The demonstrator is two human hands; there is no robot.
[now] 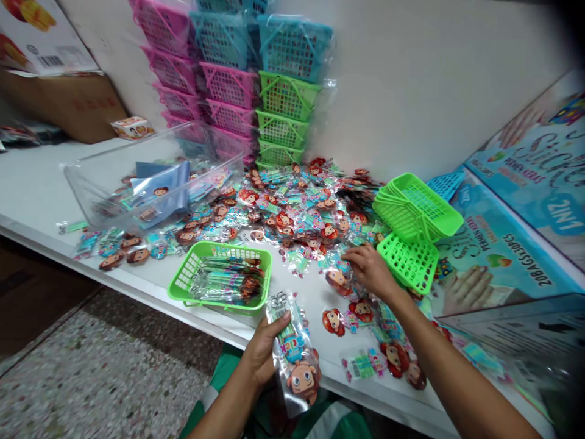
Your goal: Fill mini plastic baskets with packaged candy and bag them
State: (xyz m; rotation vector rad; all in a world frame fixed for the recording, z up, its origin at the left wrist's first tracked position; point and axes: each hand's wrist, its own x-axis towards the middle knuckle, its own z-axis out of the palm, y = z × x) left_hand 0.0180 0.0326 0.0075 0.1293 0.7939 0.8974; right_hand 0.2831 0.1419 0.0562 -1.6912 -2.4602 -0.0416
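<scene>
My left hand (262, 347) is closed around a small stack of clear-wrapped cartoon-head toy packets (295, 356), held at the near edge of the white table (41, 189). My right hand (370, 268) reaches flat onto the heap of loose packets (292, 210), fingers bent over one packet (340, 268) beside a green basket lying on its side (409, 262). A green basket (219, 277) partly filled with packets stands just left of my left hand.
A nested pile of green baskets (418, 207) sits to the right. Stacks of pink, blue and green baskets (237, 73) stand against the wall. A clear plastic tub (150, 177) lies at the left, printed cartons (512, 244) at the right.
</scene>
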